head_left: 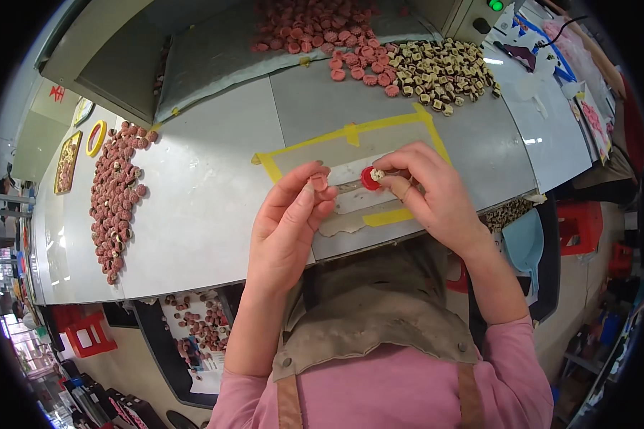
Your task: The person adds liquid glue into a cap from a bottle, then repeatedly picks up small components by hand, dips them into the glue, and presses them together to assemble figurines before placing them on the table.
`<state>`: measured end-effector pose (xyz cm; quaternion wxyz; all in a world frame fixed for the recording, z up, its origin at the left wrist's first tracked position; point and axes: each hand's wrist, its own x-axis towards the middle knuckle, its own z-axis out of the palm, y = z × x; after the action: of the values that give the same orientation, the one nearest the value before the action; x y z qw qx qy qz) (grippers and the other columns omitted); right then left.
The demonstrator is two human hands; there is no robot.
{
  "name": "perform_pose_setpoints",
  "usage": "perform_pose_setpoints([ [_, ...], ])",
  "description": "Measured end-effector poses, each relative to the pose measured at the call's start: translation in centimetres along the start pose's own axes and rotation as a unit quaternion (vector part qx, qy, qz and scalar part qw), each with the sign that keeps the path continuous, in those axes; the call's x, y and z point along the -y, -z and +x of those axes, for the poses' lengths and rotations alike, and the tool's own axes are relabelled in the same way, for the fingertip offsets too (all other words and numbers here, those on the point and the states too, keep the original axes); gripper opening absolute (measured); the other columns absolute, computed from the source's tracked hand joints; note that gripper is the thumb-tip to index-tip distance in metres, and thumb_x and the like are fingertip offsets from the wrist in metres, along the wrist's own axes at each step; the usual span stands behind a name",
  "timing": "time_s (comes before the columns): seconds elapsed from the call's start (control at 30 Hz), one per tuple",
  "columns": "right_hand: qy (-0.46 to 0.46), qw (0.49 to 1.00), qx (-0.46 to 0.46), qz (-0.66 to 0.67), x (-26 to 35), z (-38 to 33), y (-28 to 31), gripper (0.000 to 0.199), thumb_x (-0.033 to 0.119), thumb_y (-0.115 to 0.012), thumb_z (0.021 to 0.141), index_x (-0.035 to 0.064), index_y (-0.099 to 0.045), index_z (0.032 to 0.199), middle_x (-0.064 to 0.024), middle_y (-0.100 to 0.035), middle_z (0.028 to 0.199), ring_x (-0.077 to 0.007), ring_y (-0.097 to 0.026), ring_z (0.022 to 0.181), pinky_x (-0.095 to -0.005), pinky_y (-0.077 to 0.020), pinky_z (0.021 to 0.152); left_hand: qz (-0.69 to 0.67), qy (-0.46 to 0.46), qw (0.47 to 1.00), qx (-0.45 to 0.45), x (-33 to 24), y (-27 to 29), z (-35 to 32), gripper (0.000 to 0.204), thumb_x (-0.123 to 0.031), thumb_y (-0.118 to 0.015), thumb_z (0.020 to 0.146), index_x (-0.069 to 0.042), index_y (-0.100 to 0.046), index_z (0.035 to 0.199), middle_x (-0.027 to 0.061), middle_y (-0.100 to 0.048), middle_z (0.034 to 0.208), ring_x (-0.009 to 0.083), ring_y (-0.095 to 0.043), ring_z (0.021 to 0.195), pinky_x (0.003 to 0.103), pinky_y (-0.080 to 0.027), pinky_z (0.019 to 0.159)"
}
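Along the left edge of the bench, I see rough pinkish-brown balls heaped, apparently to leave working room. Near the front edge's middle, my left hand pinches a pink cup between thumb and fingers, likely keeping its hollow unobstructed. Beyond, more pink cups spill from the far edge, seemingly within reach. Just right of the held cup, my right hand narrows on a pale speckled piece at a red disc; whether it grips or merely steadies it, I cannot tell. Cream-and-dark pieces crowd the far right corner.
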<state>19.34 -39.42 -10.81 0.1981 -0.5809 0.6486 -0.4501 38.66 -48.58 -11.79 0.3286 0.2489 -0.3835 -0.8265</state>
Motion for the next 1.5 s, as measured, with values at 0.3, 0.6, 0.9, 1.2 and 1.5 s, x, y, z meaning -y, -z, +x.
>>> perform_pose_setpoints([
  [0.3,0.146,0.969,0.002,-0.2,-1.0,1.0,0.0,0.014,0.002,-0.062,0.083,0.0026,-0.062,0.097,-0.01,-0.055,0.09,-0.0256,-0.057,0.083,-0.0326,-0.0471,0.07,0.019,-0.029,0.999,0.012,0.2,-0.2,0.3,0.031,-0.013,-0.056,0.096,-0.003,-0.052,0.124,0.0043,-0.058,0.111,0.014,-0.059,0.098,0.028,-0.047,0.088],
  [0.6,-0.028,0.992,-0.011,0.126,0.5,-0.1,-0.4,0.015,0.002,-0.06,0.088,0.002,-0.061,0.103,-0.0074,-0.057,0.097,-0.0158,-0.057,0.086,-0.0284,-0.0475,0.074,0.1,-0.016,0.995,0.021,0.7,-0.6,0.1,0.028,-0.013,-0.052,0.097,0.0,-0.053,0.122,0.0048,-0.058,0.106,0.0112,-0.056,0.091,0.026,-0.047,0.083],
  [0.9,0.106,0.991,-0.049,0.069,0.9,-0.3,-3.4,0.017,0.005,-0.065,0.086,0.0031,-0.06,0.102,-0.0102,-0.059,0.099,-0.019,-0.059,0.084,-0.0278,-0.0499,0.071,0.218,-0.064,0.974,0.005,1.0,-1.4,0.0,0.026,-0.015,-0.052,0.098,0.002,-0.057,0.117,0.0049,-0.062,0.106,0.0085,-0.058,0.09,0.023,-0.048,0.081],
  [1.2,0.178,0.976,-0.118,-0.033,0.2,-1.0,-4.1,0.023,0.006,-0.069,0.082,0.0037,-0.058,0.102,-0.0115,-0.059,0.093,-0.0273,-0.057,0.086,-0.035,-0.0487,0.075,0.256,-0.11,0.96,-0.006,1.5,-1.8,-0.5,0.024,-0.012,-0.051,0.098,0.002,-0.057,0.117,0.0057,-0.064,0.102,0.0101,-0.061,0.094,0.023,-0.049,0.082],
  [1.5,0.177,0.978,-0.107,-0.008,0.1,-1.8,-3.6,0.024,0.007,-0.07,0.082,0.0041,-0.058,0.102,-0.0097,-0.06,0.095,-0.0262,-0.057,0.089,-0.0347,-0.0486,0.078,0.253,-0.047,0.966,0.033,0.8,-1.8,-0.6,0.026,-0.011,-0.051,0.097,0.002,-0.057,0.119,0.0044,-0.062,0.101,0.009,-0.059,0.089,0.023,-0.048,0.08],
])
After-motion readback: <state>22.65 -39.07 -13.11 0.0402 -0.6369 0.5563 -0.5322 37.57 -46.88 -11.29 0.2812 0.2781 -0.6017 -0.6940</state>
